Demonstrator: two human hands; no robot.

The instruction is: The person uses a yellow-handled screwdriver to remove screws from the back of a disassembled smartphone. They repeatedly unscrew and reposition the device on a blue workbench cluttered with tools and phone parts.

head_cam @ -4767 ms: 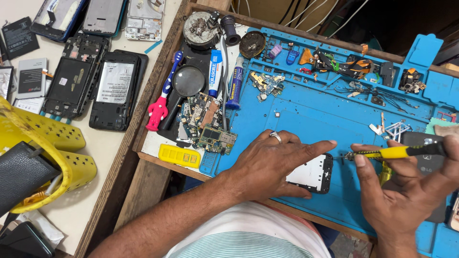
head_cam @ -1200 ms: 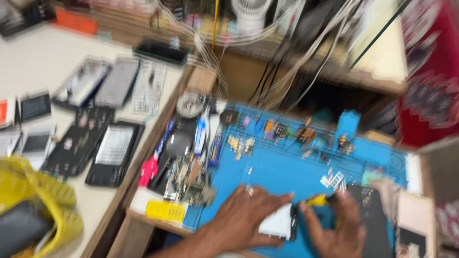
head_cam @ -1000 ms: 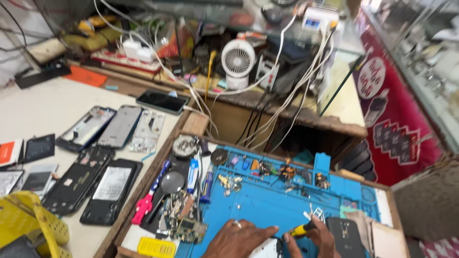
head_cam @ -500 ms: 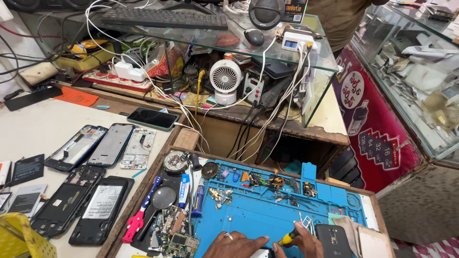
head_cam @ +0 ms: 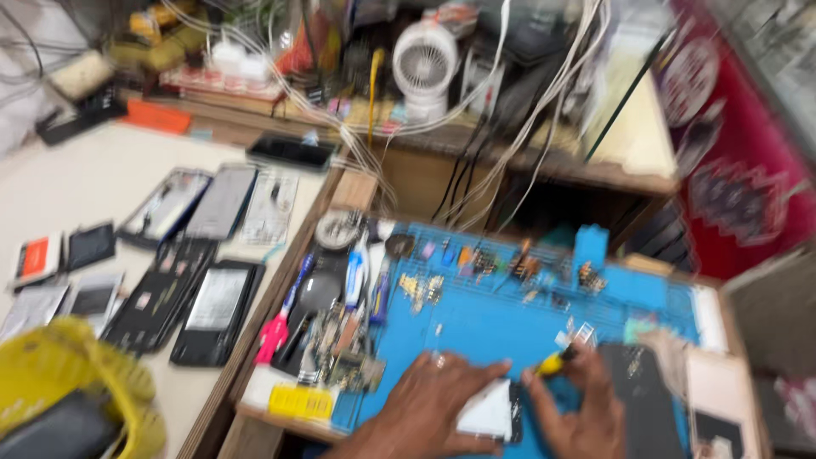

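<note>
Frame blurred. Left hand (head_cam: pixel 433 399) flat, fingers spread, pinning small phone (head_cam: pixel 491 412) to blue mat (head_cam: pixel 484 327) at near edge. Right hand (head_cam: pixel 578 404) just right of it, pinched on yellow-handled screwdriver (head_cam: pixel 552 364); handle tilts up-right, tip toward phone, contact unclear. Phone's long axis unreadable. Beyond: parts tray, white fan (head_cam: pixel 425 64)

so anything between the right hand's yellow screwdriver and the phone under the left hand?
Nothing visible. The left hand lies flat on the phone; the right hand holds the yellow screwdriver just beside its right edge. Only blue mat around them; the frame is blurred.
</note>
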